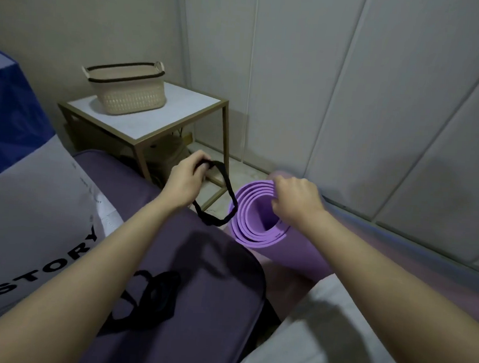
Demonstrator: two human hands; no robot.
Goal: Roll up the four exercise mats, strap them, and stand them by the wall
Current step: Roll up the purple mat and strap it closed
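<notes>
My right hand (296, 201) curls its fingers over the rim of the lilac mat (260, 227), a loose spiral roll near the wall, open end facing me, long axis slanting down-right, while my left hand (186, 178) pinches a black strap (227, 193) beside a bag (34, 211) reading "STORY".

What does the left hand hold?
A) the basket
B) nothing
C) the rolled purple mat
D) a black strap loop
D: the left hand grips the black strap loop, while the right hand holds the rim of the rolled purple mat.
</notes>
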